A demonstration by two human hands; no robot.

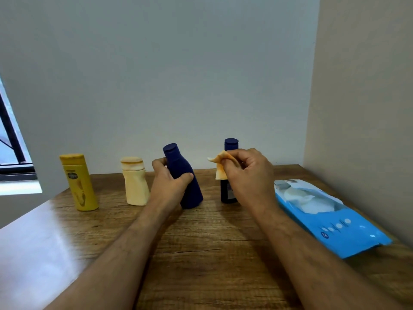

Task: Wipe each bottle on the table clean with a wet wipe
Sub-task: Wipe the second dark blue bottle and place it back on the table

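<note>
Several bottles stand in a row on the wooden table (201,253). My left hand (169,182) grips a dark blue bottle (178,166) around its middle and holds it tilted to the left. My right hand (248,173) pinches a crumpled wet wipe (220,166) stained orange, held a little to the right of that bottle. Behind my right hand stands a darker blue bottle (230,145), its body mostly hidden. A cream bottle (135,182) with orange stains on its cap stands to the left. A yellow bottle (78,182) stands farthest left.
An open blue pack of wet wipes (335,227) lies on the table at the right, close to the beige side wall (362,108). A grey wall runs behind the bottles. A window sill (20,186) is at the far left.
</note>
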